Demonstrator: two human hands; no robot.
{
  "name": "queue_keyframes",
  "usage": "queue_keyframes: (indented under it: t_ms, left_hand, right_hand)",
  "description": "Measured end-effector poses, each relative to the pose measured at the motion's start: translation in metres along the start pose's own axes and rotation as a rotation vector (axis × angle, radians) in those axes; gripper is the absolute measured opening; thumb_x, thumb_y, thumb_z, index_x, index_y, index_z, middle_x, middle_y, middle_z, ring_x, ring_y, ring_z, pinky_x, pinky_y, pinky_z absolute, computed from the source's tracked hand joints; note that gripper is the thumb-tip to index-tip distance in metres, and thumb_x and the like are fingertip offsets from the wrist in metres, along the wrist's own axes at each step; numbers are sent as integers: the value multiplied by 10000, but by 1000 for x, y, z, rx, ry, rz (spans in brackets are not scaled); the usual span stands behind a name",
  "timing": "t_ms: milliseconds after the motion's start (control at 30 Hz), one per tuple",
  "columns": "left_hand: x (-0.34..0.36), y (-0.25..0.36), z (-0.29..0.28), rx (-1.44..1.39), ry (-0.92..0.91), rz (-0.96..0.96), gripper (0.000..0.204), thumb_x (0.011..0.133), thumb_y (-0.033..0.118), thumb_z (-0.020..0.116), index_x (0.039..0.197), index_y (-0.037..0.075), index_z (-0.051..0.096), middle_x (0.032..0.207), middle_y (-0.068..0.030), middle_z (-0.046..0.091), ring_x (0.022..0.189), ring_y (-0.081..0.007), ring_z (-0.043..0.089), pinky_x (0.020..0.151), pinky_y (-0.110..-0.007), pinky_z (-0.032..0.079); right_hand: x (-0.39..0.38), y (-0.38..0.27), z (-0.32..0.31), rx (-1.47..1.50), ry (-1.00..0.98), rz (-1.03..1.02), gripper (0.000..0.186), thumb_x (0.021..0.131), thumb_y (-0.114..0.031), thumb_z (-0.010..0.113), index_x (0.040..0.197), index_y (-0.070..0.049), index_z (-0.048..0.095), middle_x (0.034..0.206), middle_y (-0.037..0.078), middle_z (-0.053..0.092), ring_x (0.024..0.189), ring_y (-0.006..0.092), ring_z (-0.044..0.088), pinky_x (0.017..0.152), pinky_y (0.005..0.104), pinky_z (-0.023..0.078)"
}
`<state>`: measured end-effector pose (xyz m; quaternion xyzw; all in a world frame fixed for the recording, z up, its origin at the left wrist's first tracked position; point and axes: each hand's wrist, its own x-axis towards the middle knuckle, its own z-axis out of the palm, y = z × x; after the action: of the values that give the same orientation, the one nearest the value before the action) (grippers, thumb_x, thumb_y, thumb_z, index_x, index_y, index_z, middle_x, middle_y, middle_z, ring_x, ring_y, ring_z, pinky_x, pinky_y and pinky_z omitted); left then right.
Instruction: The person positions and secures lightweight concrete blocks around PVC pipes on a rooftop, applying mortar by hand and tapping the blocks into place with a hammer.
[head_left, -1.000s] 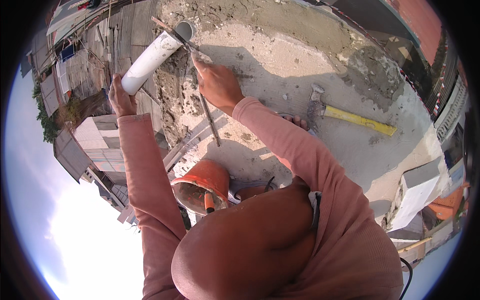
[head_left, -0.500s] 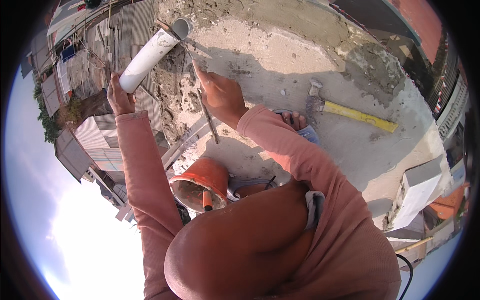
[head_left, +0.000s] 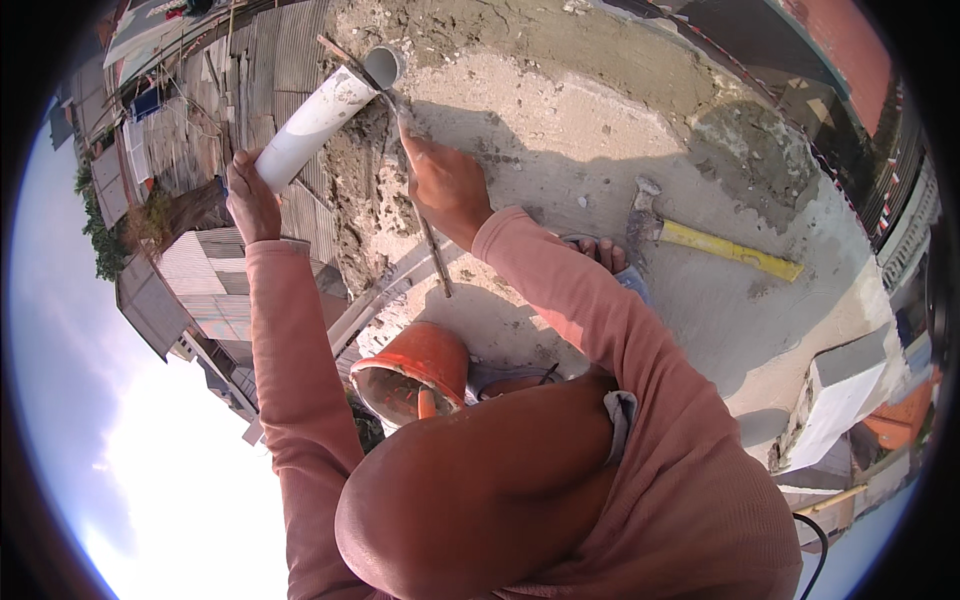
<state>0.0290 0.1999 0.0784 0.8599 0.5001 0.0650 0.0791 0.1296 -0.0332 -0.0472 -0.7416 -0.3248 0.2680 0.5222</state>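
Note:
My left hand (head_left: 252, 195) grips the lower end of a white plastic pipe (head_left: 315, 130), which slants up and to the right at the ledge's left edge. The pipe's far end meets a grey round pipe mouth (head_left: 382, 67), with a thin stick (head_left: 338, 52) across the joint. My right hand (head_left: 445, 185) is closed round the middle of a thin dark rod (head_left: 431, 245), its index finger stretched along it toward the joint. The rod's upper tip is at the pipe joint; its lower end sticks out below my hand. My curled fingers are partly hidden.
An orange bucket (head_left: 425, 350) with grey mortar and an orange-handled tool (head_left: 427, 402) stands by my knee. A yellow-handled hammer (head_left: 730, 250) lies on the concrete (head_left: 690, 310) near my foot. A white block (head_left: 835, 400) stands right. Beyond the left edge, corrugated roofs (head_left: 205, 270) lie below.
The whole view has shifted slightly, moving the bucket and hammer down and right in it. My right hand has slid a little up toward the pipe joint. My left hand still holds the pipe.

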Motion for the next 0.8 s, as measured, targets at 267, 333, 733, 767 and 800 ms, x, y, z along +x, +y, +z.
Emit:
queue_keyframes:
  t_ms: [267,333,733,767,800]
  left_hand:
    - [-14,-15,12,124,-124,-47,623,1051,575,301,1151,33,590,1142,-249,617,1022,-449,613,886,-524,468]
    - [-5,-14,24,-89,12,-117,566,1059,520,283,1169,52,581,1109,-217,581,1009,-457,606,856,-526,488]
    - [7,-19,44,-419,-12,-371,396,1043,268,325,1123,2,607,1128,-222,585,976,-379,609,780,-456,543]
    - [6,-10,48,-344,-43,-286,398,1043,264,325,1132,-3,606,1130,-213,582,967,-367,618,736,-437,558]
    - [6,-15,46,-258,-71,-215,400,1044,259,326,1141,-8,606,1133,-205,580,958,-355,627,691,-419,573]
  right_hand:
    - [13,-2,-6,64,-36,65,393,873,-78,626,1245,47,588,808,206,704,696,372,714,596,476,593]
    - [-10,-3,-13,117,-43,80,467,858,-80,642,1299,47,556,806,215,704,688,379,709,608,483,589]
    - [36,-15,-10,65,-155,194,692,838,20,596,1502,16,399,831,190,697,678,338,686,630,432,580]
    - [54,-5,4,19,-90,183,712,844,14,592,1524,-32,387,782,190,689,664,352,684,622,429,582]
    - [39,-5,10,36,-96,196,712,844,14,592,1524,-32,387,782,190,689,664,352,684,622,429,582]
